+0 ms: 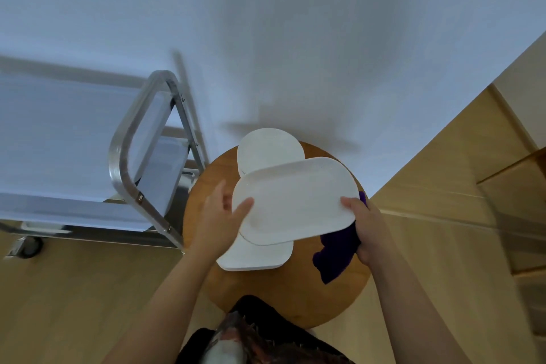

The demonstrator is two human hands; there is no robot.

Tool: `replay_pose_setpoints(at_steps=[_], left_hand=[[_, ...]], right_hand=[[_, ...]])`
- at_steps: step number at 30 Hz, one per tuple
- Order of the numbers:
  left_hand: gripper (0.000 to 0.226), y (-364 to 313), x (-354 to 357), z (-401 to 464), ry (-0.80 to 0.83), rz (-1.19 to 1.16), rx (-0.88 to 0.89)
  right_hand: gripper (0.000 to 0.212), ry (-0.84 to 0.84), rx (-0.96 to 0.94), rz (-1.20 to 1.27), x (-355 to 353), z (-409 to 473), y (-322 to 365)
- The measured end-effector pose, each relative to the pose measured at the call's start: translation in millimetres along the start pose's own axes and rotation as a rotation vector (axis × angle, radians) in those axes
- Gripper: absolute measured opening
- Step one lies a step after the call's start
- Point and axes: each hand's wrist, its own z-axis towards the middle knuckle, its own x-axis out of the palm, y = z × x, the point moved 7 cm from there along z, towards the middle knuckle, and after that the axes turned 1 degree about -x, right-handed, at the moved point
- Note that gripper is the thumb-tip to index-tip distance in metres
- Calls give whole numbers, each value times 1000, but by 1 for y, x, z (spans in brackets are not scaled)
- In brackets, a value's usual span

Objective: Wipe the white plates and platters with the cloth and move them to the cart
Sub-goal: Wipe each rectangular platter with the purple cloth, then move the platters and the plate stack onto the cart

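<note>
A long white platter [298, 201] is held up over the round wooden table [283, 298]. My left hand [220, 221] holds its left end, thumb on top and fingers beneath. My right hand [365, 227] grips its right end together with a purple cloth [335, 254] that hangs under the platter. A round white plate [269, 151] lies at the table's far side. Another white platter [257, 255] lies on the table under the held one. The metal cart [124, 156] stands to the left.
The cart's shelves are covered in pale sheeting [59, 127] and its wheel [29, 247] rests on the wooden floor. A white wall [295, 38] is behind the table. Wooden panelling [472, 186] runs along the right.
</note>
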Motion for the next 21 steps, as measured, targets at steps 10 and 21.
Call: replay_pose_setpoints(at_steps=[10,21], left_hand=[[12,51,-7,8,84,-431,-249],[28,145,21,30,76,-238,-496]], right_hand=[[8,-25,-106,-322,3,-3,-29],[10,-178,-164,-598,-9,27,-86]])
